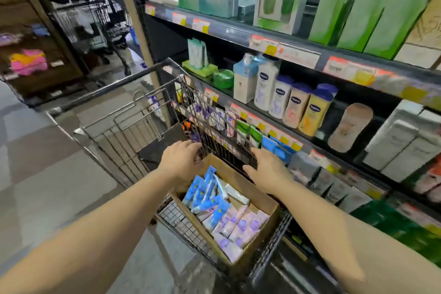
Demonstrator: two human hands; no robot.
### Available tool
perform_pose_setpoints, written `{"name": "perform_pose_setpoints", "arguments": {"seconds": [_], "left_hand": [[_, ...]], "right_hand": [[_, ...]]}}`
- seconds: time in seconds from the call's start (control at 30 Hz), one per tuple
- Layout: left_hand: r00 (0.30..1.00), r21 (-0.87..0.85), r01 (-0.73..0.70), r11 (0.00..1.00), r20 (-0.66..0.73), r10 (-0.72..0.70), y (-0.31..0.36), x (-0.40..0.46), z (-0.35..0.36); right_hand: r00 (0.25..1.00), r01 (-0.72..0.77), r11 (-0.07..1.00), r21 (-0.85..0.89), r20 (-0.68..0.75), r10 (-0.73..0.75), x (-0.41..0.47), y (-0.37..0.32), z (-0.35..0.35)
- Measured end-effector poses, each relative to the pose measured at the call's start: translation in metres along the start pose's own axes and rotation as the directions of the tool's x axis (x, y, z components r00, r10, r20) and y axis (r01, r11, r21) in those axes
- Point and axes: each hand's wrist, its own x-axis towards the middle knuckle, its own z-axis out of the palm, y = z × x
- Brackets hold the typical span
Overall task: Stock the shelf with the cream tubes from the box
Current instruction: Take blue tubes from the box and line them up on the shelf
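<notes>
- Cardboard box (pixel 259 200) sits in the shopping cart (pixel 124 126), lower centre of frame; open top, cream tubes inside.
- Blue-and-white cream tubes (pixel 205 194) piled loose and crisscrossed at the box's upper-left end; lilac-pink cream tubes (pixel 241 228) lie in neat rows at the lower-right end.
- Handling guess: tubes look light, soft-walled plastic, glossy so a bit slippery; not fragile. Best taken round the mid-body, several at once from the neat rows; the loose blue ones probably need picking one by one.
- Left hand (pixel 180 159) at the box's far left corner, fingers relaxed and extended toward the cart wire, holding nothing visible.
- Right hand (pixel 267 169) over the box's far right edge beside the cart wall, fingers spread and loose, gripping nothing. Contact with the wire: cannot tell.
- Target shelf (pixel 298 144) likely the tier centre-right, where green, blue and white tubes (pixel 253 135) already stand behind the cart wire.
- In the way: the cart's wire wall (pixel 214 136) stands between box and shelf, so tubes must be lifted up and over it.
- Around: lotion bottles (pixel 296 102) on the tier above, centre-right; green cartons (pixel 372 5) top right; green jar (pixel 223 79); price tags (pixel 348 70) on shelf edges; second cart (pixel 95 21) upper left down the aisle.
</notes>
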Motion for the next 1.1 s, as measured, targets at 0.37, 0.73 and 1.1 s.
{"name": "perform_pose_setpoints", "arguments": {"seconds": [0.37,0.73,1.1], "left_hand": [[0.884,-0.062,-0.166,0.984,0.433,0.176,-0.033,0.105,0.122],[0.706,-0.139,-0.203,0.969,0.665,0.244,-0.062,0.139,0.236],[0.672,-0.192,-0.074,0.979,0.715,0.191,-0.066,0.128,0.318]], "right_hand": [[0.904,-0.422,0.903,0.086,0.114,0.412,0.041,0.050,0.057],[0.704,-0.702,0.699,0.138,0.286,0.651,0.055,0.084,0.189],[0.659,-0.727,0.680,0.096,0.378,0.650,0.064,0.068,0.256]]}}
